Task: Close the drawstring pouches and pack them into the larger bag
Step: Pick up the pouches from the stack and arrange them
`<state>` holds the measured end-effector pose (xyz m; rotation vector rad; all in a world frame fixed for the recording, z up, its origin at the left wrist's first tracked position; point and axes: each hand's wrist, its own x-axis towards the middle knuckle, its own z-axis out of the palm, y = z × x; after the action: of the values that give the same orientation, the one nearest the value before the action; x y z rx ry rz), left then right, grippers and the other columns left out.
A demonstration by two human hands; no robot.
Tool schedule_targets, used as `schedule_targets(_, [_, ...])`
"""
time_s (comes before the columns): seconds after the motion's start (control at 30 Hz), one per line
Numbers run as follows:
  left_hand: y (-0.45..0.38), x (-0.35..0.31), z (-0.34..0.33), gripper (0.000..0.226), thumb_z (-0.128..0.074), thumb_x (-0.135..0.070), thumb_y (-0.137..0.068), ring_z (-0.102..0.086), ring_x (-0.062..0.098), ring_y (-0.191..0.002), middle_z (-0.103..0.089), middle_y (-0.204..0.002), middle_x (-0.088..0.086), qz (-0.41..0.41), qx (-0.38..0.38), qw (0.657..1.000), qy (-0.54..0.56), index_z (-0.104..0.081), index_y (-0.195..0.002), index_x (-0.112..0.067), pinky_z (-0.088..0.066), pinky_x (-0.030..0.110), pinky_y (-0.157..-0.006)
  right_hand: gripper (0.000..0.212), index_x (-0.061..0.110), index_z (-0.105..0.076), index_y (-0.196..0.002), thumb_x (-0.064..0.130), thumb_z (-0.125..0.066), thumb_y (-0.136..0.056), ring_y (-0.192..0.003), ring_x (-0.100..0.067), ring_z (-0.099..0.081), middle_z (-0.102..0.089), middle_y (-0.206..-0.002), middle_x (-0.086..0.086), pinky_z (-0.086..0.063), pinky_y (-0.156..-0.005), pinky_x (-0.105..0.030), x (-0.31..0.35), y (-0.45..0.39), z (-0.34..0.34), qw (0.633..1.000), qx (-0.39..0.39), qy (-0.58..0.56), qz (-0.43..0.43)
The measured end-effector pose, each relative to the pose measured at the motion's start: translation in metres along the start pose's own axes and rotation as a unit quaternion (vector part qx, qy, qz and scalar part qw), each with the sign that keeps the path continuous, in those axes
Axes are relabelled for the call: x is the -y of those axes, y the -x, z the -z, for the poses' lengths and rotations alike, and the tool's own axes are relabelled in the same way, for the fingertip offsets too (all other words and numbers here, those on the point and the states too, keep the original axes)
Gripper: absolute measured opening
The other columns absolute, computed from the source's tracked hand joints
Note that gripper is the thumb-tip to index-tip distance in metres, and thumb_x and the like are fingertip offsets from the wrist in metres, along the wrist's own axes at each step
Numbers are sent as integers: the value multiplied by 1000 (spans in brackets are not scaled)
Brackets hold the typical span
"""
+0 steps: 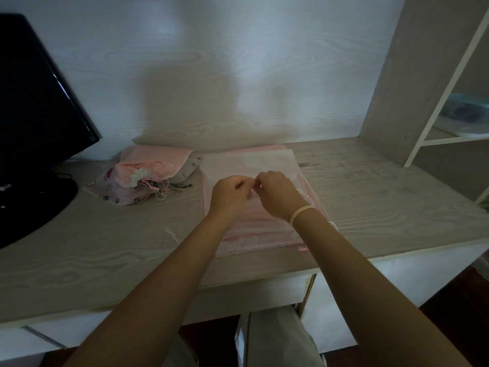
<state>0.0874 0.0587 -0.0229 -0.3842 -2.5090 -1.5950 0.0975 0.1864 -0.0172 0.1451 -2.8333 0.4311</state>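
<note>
the pink bag (254, 165) is laid flat on the desk (370, 186) so it stays put. something tiny, maybe its string, is pinched by the left hand (230, 192) and right hand (277, 193).

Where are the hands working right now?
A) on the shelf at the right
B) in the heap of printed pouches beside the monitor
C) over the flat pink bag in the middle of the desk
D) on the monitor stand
C: the left hand and right hand meet, fingers curled, over the flat pink bag, while the heap of pouches lies untouched to the left beside the monitor.
</note>
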Motion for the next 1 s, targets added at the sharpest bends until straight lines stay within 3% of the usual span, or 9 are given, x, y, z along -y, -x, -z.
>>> schedule_targets(0.13, [-1,3,-1,23,-63,-32,-94,-64,12,-79,-74,-88,-2,25,-38,999,-18,-78,-96,-15,-52,29,-74,22,9,-64,-105,21,-47,-99,-92,-30,-58,-63,-98,-11,-48,-84,-42,1,1,4,999,-26,27,-4])
schedule_targets(0.27, [-4,6,0,27,-55,-29,-97,-65,17,-90,-73,-101,2,28,-9,997,-68,-75,-103,-13,-52,33,-82,29,10,-57,-78,31,-49,-97,-70,-26,-54,-58,-72,-5,-46,-65,-34,2,5,5,996,-56,-51,-50])
schedule_targets(0.37, [-4,8,1,26,-53,-26,-98,-65,16,-92,-73,-104,0,6,-4,995,-96,-75,-106,-14,-53,32,-85,35,14,-44,-65,32,-53,-94,-67,-23,-50,-50,-64,1,-39,-61,-30,3,4,3,992,-73,-62,-85])
schedule_targets(0.5, [-7,9,4,24,-54,-26,-97,-65,12,-92,-74,-104,-5,-20,-31,992,-124,-76,-101,-18,-52,27,-79,25,13,-46,-76,27,-49,-97,-75,-29,-56,-60,-77,-8,-39,-62,-30,5,6,-3,993,-78,-46,-82])
schedule_targets(0.67, [-8,17,9,27,-61,-39,-92,-67,12,-89,-75,-99,-6,14,-46,995,-91,-77,-102,-20,-53,27,-78,36,15,-40,-67,32,-54,-95,-60,-20,-45,-48,-63,0,-34,-57,-30,5,5,-4,991,-58,-83,-86])
schedule_targets(0.8, [-4,16,12,27,-53,-39,-93,-65,16,-77,-69,-77,-9,21,23,992,-124,-73,-83,-24,-44,27,-62,41,14,-35,-60,30,-58,-91,-54,-15,-35,-38,-58,0,-30,-54,-30,4,0,3,973,-22,-210,-94])
schedule_targets(0.9, [-2,16,14,23,-54,-36,-90,-63,18,-81,-66,-79,-9,12,64,983,-170,-70,-85,-20,-47,31,-67,38,12,-42,-59,27,-62,-89,-52,-16,-37,-39,-55,-1,-34,-55,-28,12,-5,14,937,3,-334,-105])
schedule_targets(1.0, [-3,17,13,30,-50,-40,-96,-58,17,-75,-61,-75,-9,-5,67,971,-227,-68,-82,-20,-36,26,-56,31,9,-55,-64,24,-66,-88,-47,-13,-39,-43,-54,0,-36,-47,-26,22,-9,29,914,42,-395,-86])
